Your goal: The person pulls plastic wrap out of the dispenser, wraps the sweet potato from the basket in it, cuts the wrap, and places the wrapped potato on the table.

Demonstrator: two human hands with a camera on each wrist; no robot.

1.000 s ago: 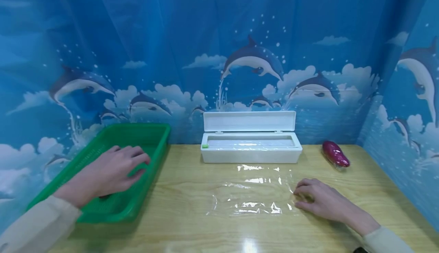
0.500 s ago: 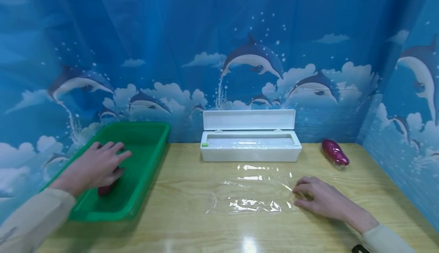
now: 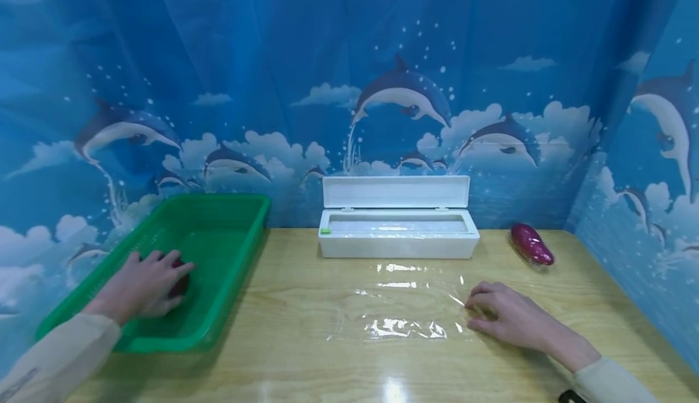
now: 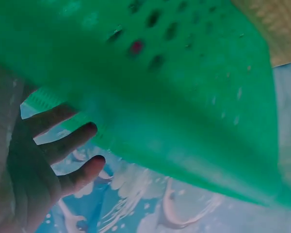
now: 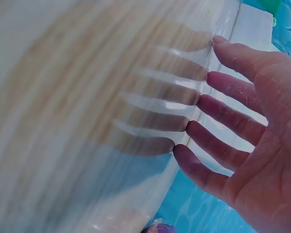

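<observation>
My left hand [image 3: 139, 286] reaches into the green plastic basket [image 3: 263, 224], fingers spread over a dark red, rounded thing [image 3: 180, 281] that they partly hide. In the left wrist view, those fingers look extended beside the basket wall [image 4: 184, 126], and a red spot [image 4: 136, 47] shows through one of its holes. My right hand [image 3: 508, 319] rests on the table with fingertips at the right edge of a flat sheet of clear cling film [image 3: 395, 328]. Fairly straight, spread fingers of the right hand [image 5: 262, 111] touch the surface in the right wrist view.
A white cling film dispenser [image 3: 398, 248] stands at the back with its lid up. Right of it lies a glossy purple, elongated vegetable [image 3: 531, 245] wrapped in clear film. A blue dolphin-print curtain [image 3: 306, 39] borders the wooden table [image 3: 306, 366].
My left hand has moved left and lower into the basket, over the dark red thing, which came into fuller view midway. My right hand has stayed at the film's edge.
</observation>
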